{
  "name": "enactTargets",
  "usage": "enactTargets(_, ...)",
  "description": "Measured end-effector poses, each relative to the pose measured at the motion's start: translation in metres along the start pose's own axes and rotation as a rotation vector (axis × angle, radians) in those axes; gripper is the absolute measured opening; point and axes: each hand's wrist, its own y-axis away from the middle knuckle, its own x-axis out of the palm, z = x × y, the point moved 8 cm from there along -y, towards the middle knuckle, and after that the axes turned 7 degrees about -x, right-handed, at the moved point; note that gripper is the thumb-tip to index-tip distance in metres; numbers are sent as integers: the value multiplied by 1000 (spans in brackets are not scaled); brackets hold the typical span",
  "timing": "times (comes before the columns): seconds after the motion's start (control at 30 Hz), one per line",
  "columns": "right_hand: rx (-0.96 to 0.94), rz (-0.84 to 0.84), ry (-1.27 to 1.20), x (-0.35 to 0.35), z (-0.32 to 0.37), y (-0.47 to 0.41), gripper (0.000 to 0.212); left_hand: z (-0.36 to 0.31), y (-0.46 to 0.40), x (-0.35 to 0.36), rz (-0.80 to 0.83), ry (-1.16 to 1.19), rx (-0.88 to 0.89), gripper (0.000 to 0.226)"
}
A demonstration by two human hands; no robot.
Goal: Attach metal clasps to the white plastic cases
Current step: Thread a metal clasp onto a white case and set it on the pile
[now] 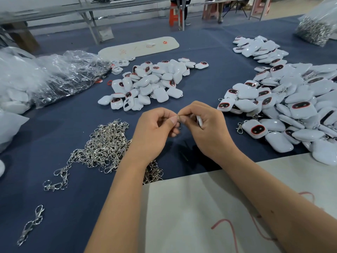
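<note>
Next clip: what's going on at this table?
A person is fitting a metal clasp to a white case. The left hand pinches the clasp's ring while the right hand holds the case, mostly hidden in the palm. Loose clasps lie heaped at the left. A pile of cases sits beyond the hands, and the bigger pile on the right includes cases with clasps already on.

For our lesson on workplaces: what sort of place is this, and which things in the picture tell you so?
Probably a small factory's hand-assembly bench. Heaps of identical white plastic cases with red-rimmed dark windows, a tangled pile of silver metal clasps on the dark blue cloth-covered table, and clear plastic bulk bags suggest batch work.
</note>
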Motion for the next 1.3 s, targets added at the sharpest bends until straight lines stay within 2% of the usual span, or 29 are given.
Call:
enactTargets(0.4, -61, -32, 140, -3, 10, 1, 14, -8, 4, -4, -106, -317, 165, 20)
enactTargets(0.7, -74, -148, 165, -14, 14, 1, 13, -17, 7, 2, -174, -267, 262, 13)
enactTargets(0.9, 12, -193, 55, -17, 7, 2, 14, -23, 9, 10, -234, -220, 298, 16)
enactTargets(1.17, 93, -142, -101, -9, 2, 1, 14, -24, 11, 8, -309, -247, 335, 13)
enactTargets(1.23, 181, -107, -138, -5, -7, 2, 12, -26, 10, 8, -300, -325, 353, 13)
enactTargets(1.3, 353, -128, -283, -2, -23, 6, 12, -25, 9, 8, -276, -401, 358, 13)
